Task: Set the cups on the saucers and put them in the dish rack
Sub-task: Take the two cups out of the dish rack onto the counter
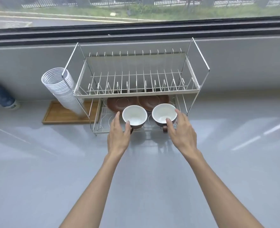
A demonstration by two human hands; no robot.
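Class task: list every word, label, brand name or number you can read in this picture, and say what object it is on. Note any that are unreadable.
No text can be read.
Blue paper cups: pale band near the bottom, print too blurred to read.
Dish rack: small mark at the upper tier's front left corner, too small to read.

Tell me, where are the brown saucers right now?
Both saucers lie side by side on the rack's lower shelf, under its top tier, just behind the two cups.
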